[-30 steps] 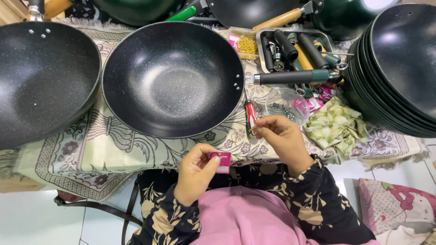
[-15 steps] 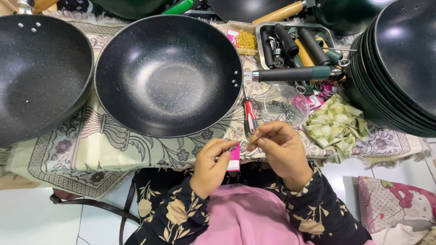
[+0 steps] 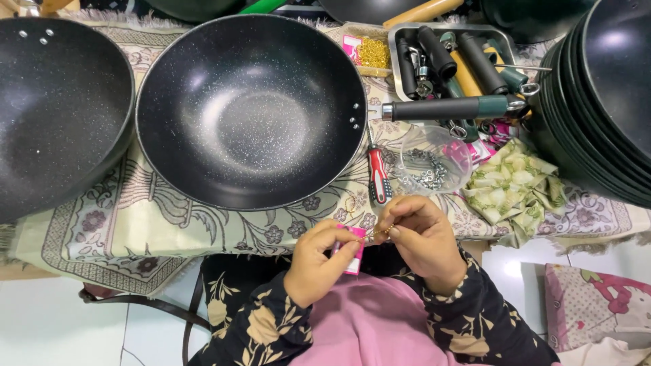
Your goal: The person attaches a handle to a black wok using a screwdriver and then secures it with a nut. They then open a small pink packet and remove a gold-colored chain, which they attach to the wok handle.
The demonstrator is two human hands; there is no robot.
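My left hand (image 3: 320,261) grips a small pink packet (image 3: 354,252) just past the table's near edge. My right hand (image 3: 424,238) pinches a tiny gold-coloured screw (image 3: 381,232), and the fingertips of both hands meet over it. Just beyond them a red-and-black handled screwdriver (image 3: 378,177) lies on the patterned cloth (image 3: 163,230). A large black speckled wok (image 3: 249,108) without a handle sits in the middle of the table, with small rivet holes on its right rim.
A second black wok (image 3: 57,108) lies at the left and a stack of woks (image 3: 600,102) at the right. A metal tray (image 3: 505,35) holds several pan handles. A clear bag of metal washers (image 3: 428,166), a green-tipped handle (image 3: 454,108), a folded cloth (image 3: 514,186).
My hands came together: the left one rose with the pink packet to meet the right, which now pinches a small screw. The view shifted slightly.
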